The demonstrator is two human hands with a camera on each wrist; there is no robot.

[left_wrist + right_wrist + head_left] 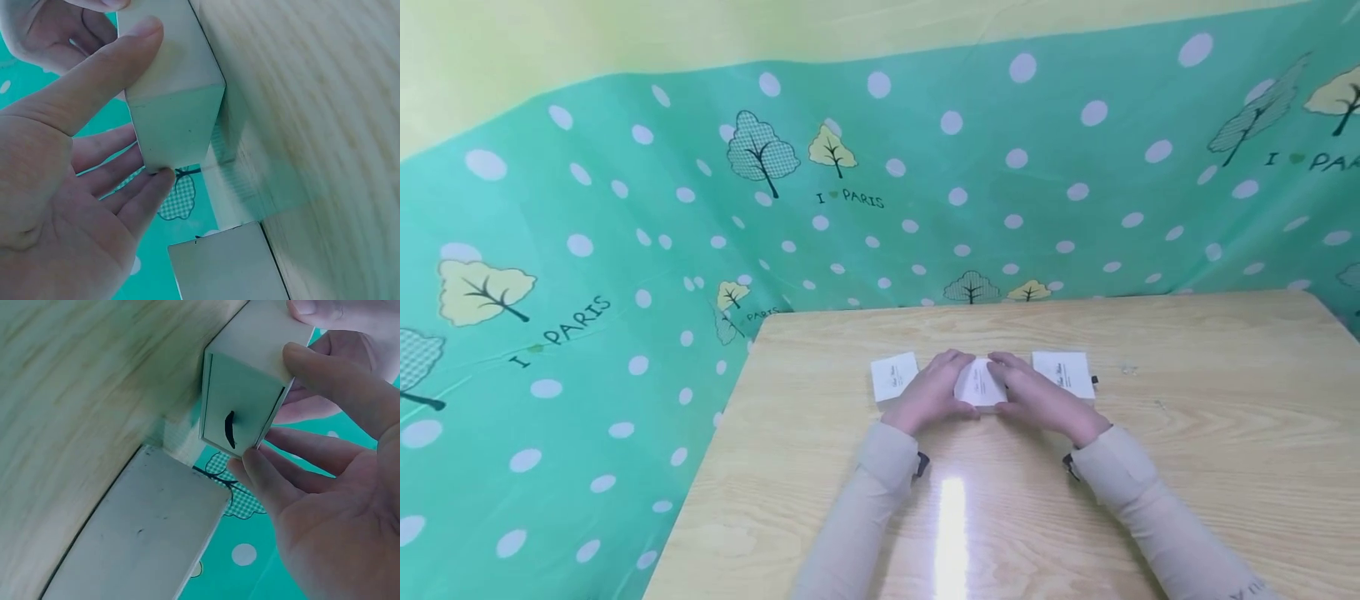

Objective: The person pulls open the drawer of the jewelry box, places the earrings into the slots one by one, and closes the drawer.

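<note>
A small white drawer box (980, 383) with dark lettering on top stands on the table between my hands. My left hand (934, 390) grips its left side, thumb on the near face and fingers toward the far side. From the right, my right hand (1039, 397) holds the same box likewise. In the right wrist view a black ribbon pull (230, 429) sticks out of the box's end. The box's plain end (175, 128) shows in the left wrist view, near the curled left fingers. Its underside is hidden.
A similar white box (892, 377) lies to the left, partly behind my left hand. Another white box (1060, 372) with a black tab (1094, 379) sits to the right. The wooden table (1225, 450) meets a green dotted cloth (925, 192) behind.
</note>
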